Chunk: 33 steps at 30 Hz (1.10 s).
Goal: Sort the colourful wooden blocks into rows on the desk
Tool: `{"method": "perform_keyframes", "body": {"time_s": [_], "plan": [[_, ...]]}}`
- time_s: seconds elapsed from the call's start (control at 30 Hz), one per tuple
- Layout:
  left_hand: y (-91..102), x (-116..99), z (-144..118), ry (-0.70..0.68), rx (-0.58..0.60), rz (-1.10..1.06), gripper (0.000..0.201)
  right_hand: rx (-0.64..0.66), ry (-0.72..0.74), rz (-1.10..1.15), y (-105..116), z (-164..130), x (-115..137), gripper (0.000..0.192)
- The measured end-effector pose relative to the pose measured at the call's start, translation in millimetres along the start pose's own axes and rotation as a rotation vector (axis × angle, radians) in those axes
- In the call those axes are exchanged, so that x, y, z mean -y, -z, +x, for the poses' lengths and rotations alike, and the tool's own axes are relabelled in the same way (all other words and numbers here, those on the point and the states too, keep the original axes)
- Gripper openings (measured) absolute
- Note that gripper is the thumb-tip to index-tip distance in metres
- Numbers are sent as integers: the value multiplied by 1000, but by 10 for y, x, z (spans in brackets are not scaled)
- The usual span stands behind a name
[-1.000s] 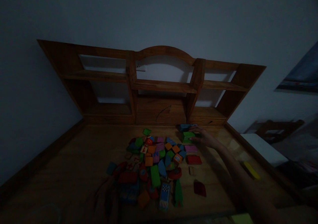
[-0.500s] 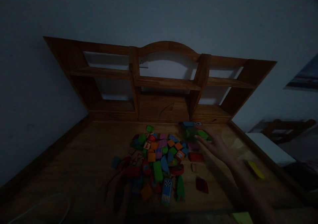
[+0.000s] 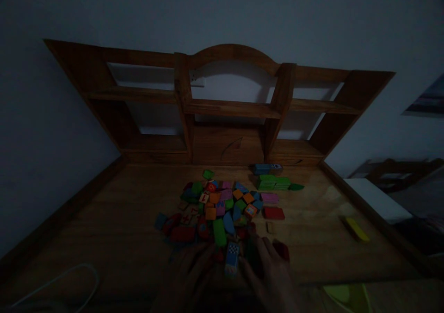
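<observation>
Both hands down at the near edge of the block pile point(image 3: 222, 211) now. Right hand point(image 3: 274, 271) has fingers spread wide over the dark green block point(image 3: 252, 256), fingertips touching it, dark red block point(image 3: 282, 250) just beside the knuckles. Left hand point(image 3: 190, 276) lies w/ fingers loosely apart, tips at the blue checkered block point(image 3: 231, 259); grip too dark to tell. Half a sec ago the right hand was far out by the green stack point(image 3: 274, 182); it's pulled back since.
</observation>
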<state>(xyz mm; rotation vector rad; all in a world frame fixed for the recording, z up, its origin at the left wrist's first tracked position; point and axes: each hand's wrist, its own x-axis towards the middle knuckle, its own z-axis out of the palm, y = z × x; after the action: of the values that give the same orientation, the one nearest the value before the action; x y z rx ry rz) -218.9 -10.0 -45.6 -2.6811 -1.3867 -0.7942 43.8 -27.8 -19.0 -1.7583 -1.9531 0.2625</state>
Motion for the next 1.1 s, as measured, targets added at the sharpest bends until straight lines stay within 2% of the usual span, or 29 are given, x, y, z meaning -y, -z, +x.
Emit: {"method": "perform_keyframes", "body": {"time_s": [0.13,0.27,0.37,0.47,0.53,0.63,0.77,0.83,0.9,1.0,1.1], "plan": [[4,11,13,-44,-20,26,48,-7,-19,27,-129,-93,-17,64],[-2,16,27,-57,-21,35,51,11,-31,143,-100,-113,-23,71],[-21,27,8,-61,-20,37,51,27,-7,287,83,-74,-27,69],[-46,37,-9,-32,-22,16,49,-4,-33,404,438,83,-137,53],[-54,42,-6,-19,-23,5,50,-72,-117,391,729,293,-330,40],[-34,46,19,-54,-41,19,48,-197,-222,300,1137,741,-792,34],[2,63,47,-147,-72,105,41,-236,-355,200,1451,1320,-1409,27],[-18,82,39,-155,-88,131,39,-218,-406,154,1495,1499,-1569,21],[-65,102,22,-119,-100,120,40,-200,-427,130,1485,1595,-1609,22],[-126,118,10,-54,-111,77,45,-204,-418,119,1429,1629,-1530,28],[-114,110,36,-79,-134,79,43,-226,-403,109,1381,1606,-1416,32]]}}
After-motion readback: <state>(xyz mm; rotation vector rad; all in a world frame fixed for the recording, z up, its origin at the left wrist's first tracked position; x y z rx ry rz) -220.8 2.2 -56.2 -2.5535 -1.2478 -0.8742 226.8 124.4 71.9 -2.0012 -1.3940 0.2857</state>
